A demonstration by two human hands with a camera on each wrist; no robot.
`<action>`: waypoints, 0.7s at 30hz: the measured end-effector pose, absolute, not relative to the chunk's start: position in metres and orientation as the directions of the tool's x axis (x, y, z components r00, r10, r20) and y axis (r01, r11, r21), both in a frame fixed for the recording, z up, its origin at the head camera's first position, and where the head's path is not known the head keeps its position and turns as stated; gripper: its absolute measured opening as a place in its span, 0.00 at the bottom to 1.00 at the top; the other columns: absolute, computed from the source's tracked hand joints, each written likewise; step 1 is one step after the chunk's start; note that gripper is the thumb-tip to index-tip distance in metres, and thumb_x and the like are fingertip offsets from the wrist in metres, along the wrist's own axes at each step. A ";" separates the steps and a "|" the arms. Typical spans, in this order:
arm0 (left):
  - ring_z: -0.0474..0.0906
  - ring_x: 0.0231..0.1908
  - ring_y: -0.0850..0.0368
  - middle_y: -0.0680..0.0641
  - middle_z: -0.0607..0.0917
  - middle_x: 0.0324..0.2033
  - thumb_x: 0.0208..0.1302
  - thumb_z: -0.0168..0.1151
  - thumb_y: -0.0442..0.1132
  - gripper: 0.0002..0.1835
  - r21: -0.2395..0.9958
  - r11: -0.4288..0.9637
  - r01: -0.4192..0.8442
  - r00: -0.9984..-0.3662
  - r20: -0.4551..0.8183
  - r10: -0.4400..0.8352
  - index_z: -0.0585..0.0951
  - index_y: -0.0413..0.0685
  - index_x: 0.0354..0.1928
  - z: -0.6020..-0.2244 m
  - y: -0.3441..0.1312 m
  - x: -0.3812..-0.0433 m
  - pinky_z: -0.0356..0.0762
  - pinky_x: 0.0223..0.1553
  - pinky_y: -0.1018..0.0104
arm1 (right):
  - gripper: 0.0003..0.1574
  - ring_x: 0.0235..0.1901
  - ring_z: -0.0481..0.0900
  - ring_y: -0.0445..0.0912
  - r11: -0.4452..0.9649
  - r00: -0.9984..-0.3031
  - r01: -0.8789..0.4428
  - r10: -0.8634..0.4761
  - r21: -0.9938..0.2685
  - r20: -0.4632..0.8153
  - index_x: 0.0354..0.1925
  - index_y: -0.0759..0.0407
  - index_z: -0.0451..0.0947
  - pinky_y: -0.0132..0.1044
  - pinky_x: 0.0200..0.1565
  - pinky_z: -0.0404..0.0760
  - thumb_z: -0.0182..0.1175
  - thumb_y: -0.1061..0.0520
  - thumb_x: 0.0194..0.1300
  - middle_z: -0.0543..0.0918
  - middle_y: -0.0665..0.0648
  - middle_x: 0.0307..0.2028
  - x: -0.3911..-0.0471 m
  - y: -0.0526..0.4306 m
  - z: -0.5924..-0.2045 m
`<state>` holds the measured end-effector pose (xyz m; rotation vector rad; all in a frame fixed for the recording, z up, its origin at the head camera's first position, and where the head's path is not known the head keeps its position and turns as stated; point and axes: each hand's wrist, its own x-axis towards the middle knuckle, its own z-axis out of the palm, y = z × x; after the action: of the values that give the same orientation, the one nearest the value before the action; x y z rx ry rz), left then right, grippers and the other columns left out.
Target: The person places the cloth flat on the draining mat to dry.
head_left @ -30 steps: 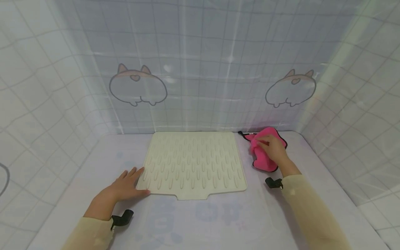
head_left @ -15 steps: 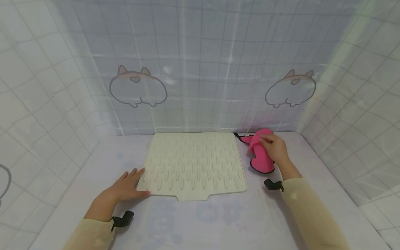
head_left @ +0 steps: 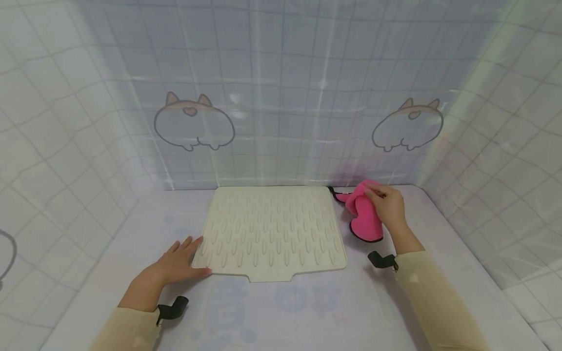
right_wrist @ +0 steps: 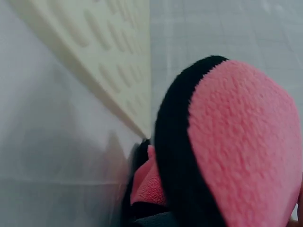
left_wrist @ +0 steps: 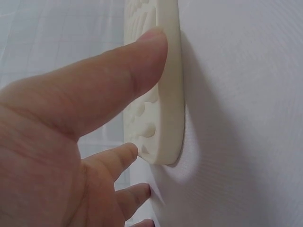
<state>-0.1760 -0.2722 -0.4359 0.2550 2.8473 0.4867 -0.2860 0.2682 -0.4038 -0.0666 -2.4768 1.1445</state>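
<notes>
In the head view, the right hand (head_left: 388,207) has its grip pinching the upper part of a black-edged pink cloth (head_left: 368,222), which sits on the tabletop (head_left: 303,312) just beside the right edge of a cream ridged mat (head_left: 270,229). The left hand (head_left: 175,263) rests at the mat's near left corner, its grip released, fingers spread. The left wrist view shows the thumb (left_wrist: 113,78) against the mat's edge. In the right wrist view, the cloth's fleecy surface stands before the mat.

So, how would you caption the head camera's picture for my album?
A left hand touches a pale mat near its corner; the right hand pinches a pink cloth.
</notes>
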 end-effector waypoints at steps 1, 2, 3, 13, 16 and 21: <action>0.45 0.67 0.12 0.19 0.53 0.70 0.55 0.70 0.64 0.57 0.344 0.930 0.128 -0.956 -0.206 0.208 0.57 0.32 0.74 -0.436 -0.272 -0.176 0.50 0.61 0.20 | 0.21 0.44 0.77 0.50 0.659 -0.913 -0.127 0.216 -0.742 0.347 0.56 0.56 0.84 0.26 0.35 0.73 0.63 0.47 0.70 0.84 0.63 0.48 -0.286 0.267 -0.402; 0.45 0.67 0.12 0.19 0.53 0.70 0.55 0.70 0.65 0.58 0.342 0.931 0.127 -0.957 -0.206 0.207 0.57 0.32 0.74 -0.436 -0.272 -0.176 0.50 0.61 0.20 | 0.21 0.44 0.77 0.51 0.657 -0.908 -0.132 0.219 -0.742 0.356 0.56 0.56 0.85 0.26 0.35 0.73 0.63 0.47 0.70 0.84 0.63 0.48 -0.285 0.266 -0.401; 0.45 0.67 0.12 0.19 0.53 0.70 0.55 0.70 0.65 0.58 0.342 0.931 0.127 -0.957 -0.205 0.206 0.57 0.32 0.74 -0.437 -0.272 -0.176 0.50 0.61 0.20 | 0.21 0.45 0.78 0.51 0.654 -0.903 -0.140 0.223 -0.743 0.366 0.56 0.55 0.85 0.26 0.35 0.73 0.63 0.47 0.70 0.84 0.63 0.48 -0.285 0.264 -0.399; 0.46 0.66 0.12 0.18 0.54 0.69 0.55 0.70 0.64 0.58 0.343 0.928 0.143 -0.957 -0.190 0.218 0.58 0.30 0.74 -0.439 -0.271 -0.174 0.50 0.62 0.21 | 0.16 0.36 0.77 0.38 0.611 -0.807 -0.309 0.237 -0.729 0.540 0.49 0.57 0.88 0.21 0.32 0.71 0.67 0.50 0.68 0.87 0.61 0.43 -0.280 0.249 -0.386; 0.46 0.66 0.12 0.18 0.54 0.69 0.55 0.69 0.65 0.58 0.342 0.928 0.147 -0.958 -0.186 0.220 0.58 0.31 0.74 -0.441 -0.271 -0.175 0.50 0.62 0.21 | 0.15 0.34 0.76 0.33 0.589 -0.787 -0.338 0.251 -0.734 0.564 0.48 0.58 0.88 0.20 0.32 0.72 0.67 0.52 0.67 0.87 0.61 0.42 -0.278 0.242 -0.381; 0.46 0.67 0.12 0.18 0.54 0.70 0.55 0.69 0.65 0.58 0.345 0.928 0.144 -0.958 -0.185 0.217 0.58 0.30 0.74 -0.446 -0.273 -0.176 0.49 0.63 0.23 | 0.15 0.34 0.76 0.32 0.540 -0.776 -0.375 0.261 -0.753 0.574 0.47 0.59 0.89 0.21 0.32 0.73 0.69 0.53 0.66 0.87 0.60 0.43 -0.275 0.232 -0.371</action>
<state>-0.1756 -0.2726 -0.4457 0.2717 2.8658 0.4884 -0.2749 0.2320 -0.3713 0.0917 -2.1212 1.2488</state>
